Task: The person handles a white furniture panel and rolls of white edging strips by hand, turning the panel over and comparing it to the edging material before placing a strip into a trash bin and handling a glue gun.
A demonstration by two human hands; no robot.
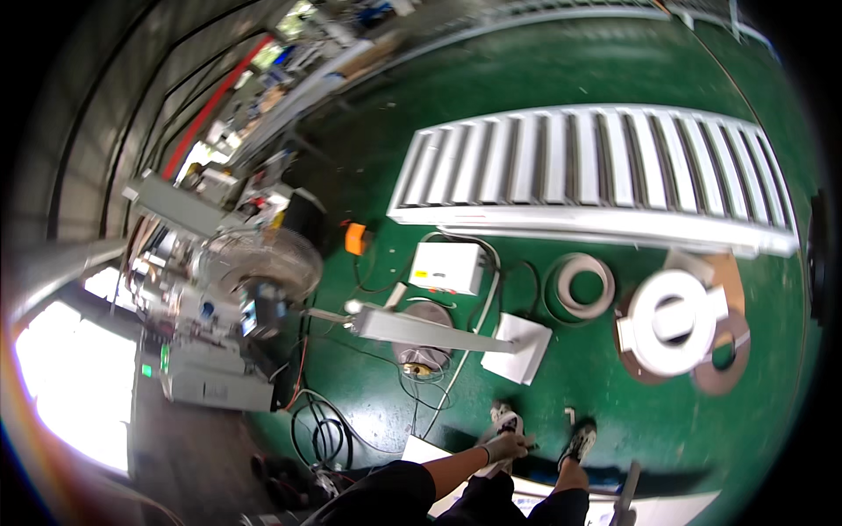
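My left hand [506, 448], in a pale glove, hangs low in front of my legs above my left shoe [506, 418]. Its fingers look closed around something small that I cannot make out. At the lower edge, right of my right leg, a narrow grey strip [630, 482] points upward. My right hand [624, 514] seems to be at its lower end, blurred and mostly cut off, so its fingers cannot be read. Behind my feet lies a white panel or box [675, 508], partly hidden by my legs.
A grey post [430, 331] on a white base [517, 349] stands ahead, beside a white control box [445, 267]. Coiled black cables [323, 431] lie left. A roller conveyor [588, 162] spans the far side. Rolls [586, 286] and a white ring [641, 329] are right; machinery [215, 381] is left.
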